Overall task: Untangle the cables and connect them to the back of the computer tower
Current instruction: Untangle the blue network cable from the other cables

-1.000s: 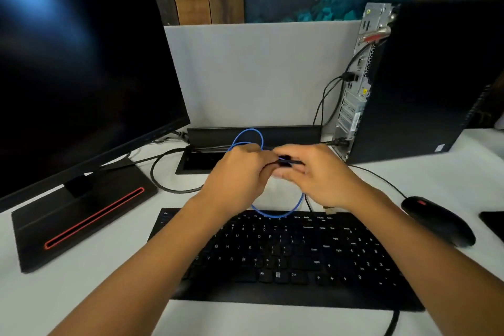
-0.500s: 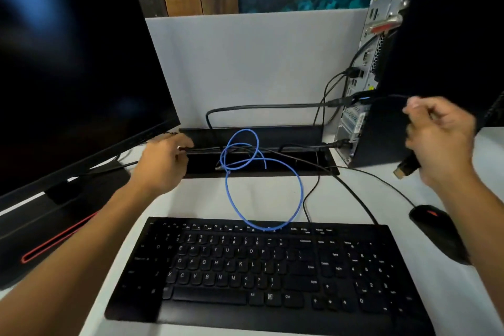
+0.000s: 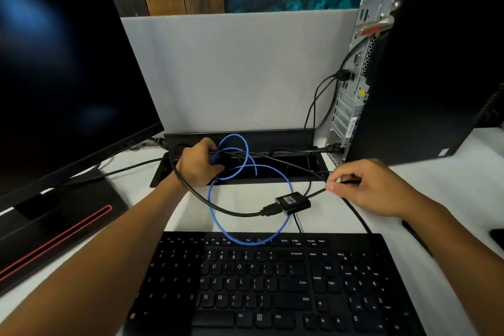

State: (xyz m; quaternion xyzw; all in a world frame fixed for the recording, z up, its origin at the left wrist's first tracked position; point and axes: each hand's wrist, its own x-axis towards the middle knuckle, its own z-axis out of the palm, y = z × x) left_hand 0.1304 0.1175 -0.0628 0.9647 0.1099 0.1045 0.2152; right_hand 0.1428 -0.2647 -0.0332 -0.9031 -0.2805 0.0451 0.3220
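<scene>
Adapter [image 3: 293, 202] newly down; looped blue cable [image 3: 286, 188].

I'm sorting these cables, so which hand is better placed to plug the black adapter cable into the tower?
Probably the right hand: it pinches the black adapter cable and sits just below the tower's rear panel. The left hand is farther off, gripping the blue cable.

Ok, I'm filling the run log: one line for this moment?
left hand: grips blue cable | right hand: pinches black cable | adapter: on desk | tower: not reached
</scene>
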